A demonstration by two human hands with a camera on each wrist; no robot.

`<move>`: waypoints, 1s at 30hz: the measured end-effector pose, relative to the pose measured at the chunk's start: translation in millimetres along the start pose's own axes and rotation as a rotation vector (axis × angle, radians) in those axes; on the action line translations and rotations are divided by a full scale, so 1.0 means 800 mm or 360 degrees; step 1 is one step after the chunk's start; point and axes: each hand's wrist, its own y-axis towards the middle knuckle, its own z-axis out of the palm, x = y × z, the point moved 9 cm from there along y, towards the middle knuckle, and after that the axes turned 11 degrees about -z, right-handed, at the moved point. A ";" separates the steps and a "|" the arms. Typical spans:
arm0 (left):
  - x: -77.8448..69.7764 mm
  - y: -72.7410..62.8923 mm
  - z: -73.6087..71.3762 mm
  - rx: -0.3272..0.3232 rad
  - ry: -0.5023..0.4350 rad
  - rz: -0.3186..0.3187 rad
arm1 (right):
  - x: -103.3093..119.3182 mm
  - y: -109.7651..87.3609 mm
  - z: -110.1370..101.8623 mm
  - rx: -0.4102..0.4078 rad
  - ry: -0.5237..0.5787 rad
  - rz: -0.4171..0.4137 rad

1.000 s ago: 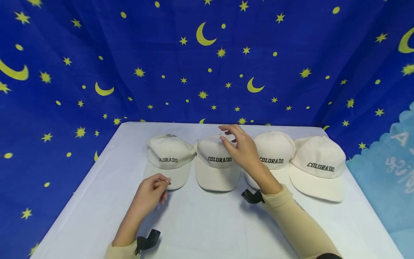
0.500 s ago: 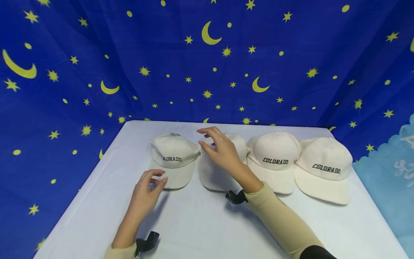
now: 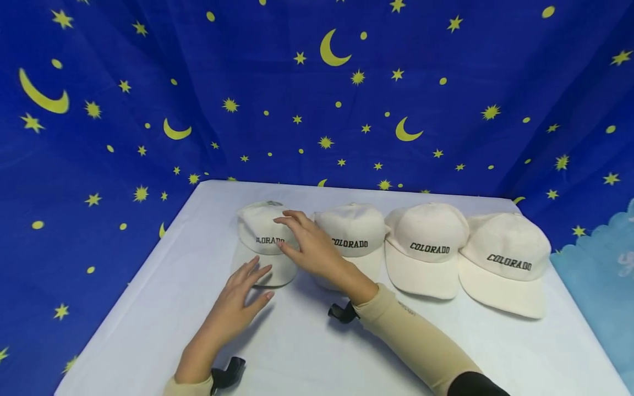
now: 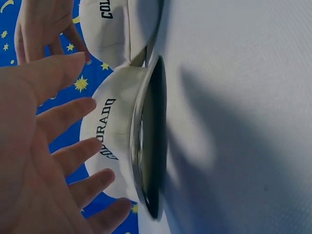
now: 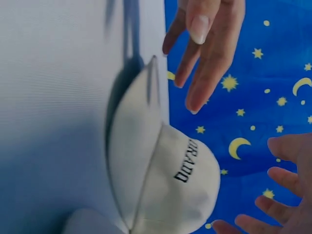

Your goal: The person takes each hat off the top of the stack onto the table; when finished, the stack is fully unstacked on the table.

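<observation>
Four is avoided here: several off-white caps lettered COLORADO stand in a row, brims toward me. My left hand (image 3: 233, 308) hovers before the brim of the leftmost cap (image 3: 255, 220), fingers spread and holding nothing. Over that cap's right side hangs my right hand (image 3: 314, 250), fingers loosely bent and apart, partly covering its lettering. In the left wrist view a gap shows between the left palm (image 4: 29, 141) and the leftmost cap (image 4: 117, 92). The right wrist view shows both hands free of that cap (image 5: 170, 195). Beside it sits the second cap (image 3: 351, 220), its brim partly behind my right forearm.
Farther right stand a third cap (image 3: 426, 228) and the rightmost cap (image 3: 510, 239). All rest on a white-covered table (image 3: 277, 352). Blue cloth (image 3: 277, 71) with yellow moons and stars hangs behind and at the sides; a light-blue piece (image 3: 599, 275) is at right.
My right hand has moved left from beside the second cap to the leftmost one. My left hand's fingers have spread from a curled pose. The caps keep their order; the head view has shifted slightly.
</observation>
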 end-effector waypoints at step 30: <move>0.013 -0.003 0.023 0.0303 0.0193 -0.0137 | -0.023 -0.007 0.055 0.0366 0.0037 0.0215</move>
